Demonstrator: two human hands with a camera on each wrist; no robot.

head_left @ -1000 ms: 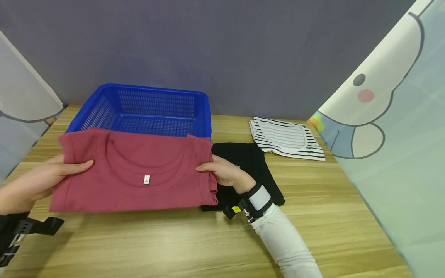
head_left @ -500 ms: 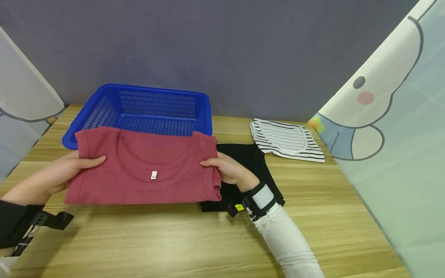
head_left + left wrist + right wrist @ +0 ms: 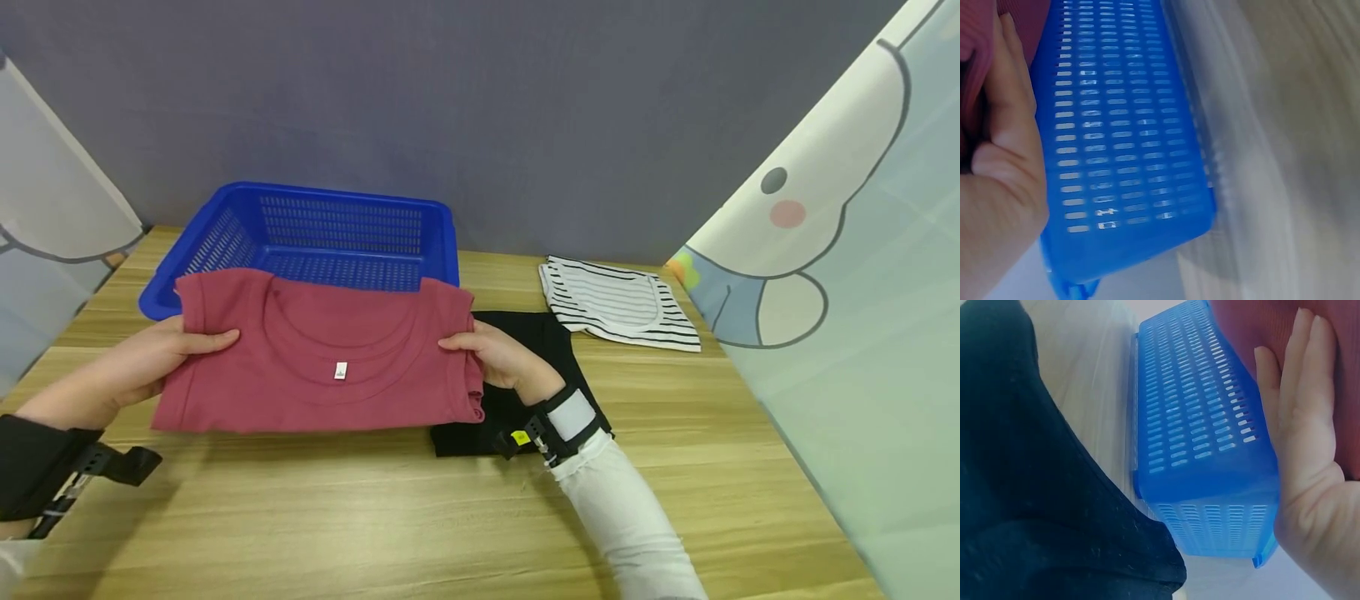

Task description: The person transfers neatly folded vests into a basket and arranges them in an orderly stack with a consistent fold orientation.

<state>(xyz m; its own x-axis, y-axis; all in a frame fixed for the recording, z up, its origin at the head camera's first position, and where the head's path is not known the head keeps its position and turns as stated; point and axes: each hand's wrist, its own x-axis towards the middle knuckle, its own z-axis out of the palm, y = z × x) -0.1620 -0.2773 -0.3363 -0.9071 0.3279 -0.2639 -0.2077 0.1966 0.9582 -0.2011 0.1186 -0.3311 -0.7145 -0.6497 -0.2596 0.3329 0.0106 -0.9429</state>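
A folded dark-pink shirt (image 3: 315,392) with a round neckline and a small white label is held up between both hands. My left hand (image 3: 153,362) pinches its left side, thumb on the front and fingers behind. On the other side my right hand (image 3: 506,354) grips it the same way; in the right wrist view the fingers (image 3: 1310,400) lie along the back of the cloth. Behind the shirt stands a blue plastic basket (image 3: 341,196), whose front wall the shirt hides in the head view. Its slotted side shows close to the left hand (image 3: 1007,150) in the left wrist view.
A folded black garment (image 3: 536,329) lies on the wooden table (image 3: 337,517), partly under the right hand and wrist. Farther back at the right lies a folded white shirt with black stripes (image 3: 618,304). A grey panel (image 3: 525,125) rises behind the table.
Both hands have carried the pink shirt to the right and slightly up in the head view, the left hand farther than the right. The basket and other garments have stayed in place.
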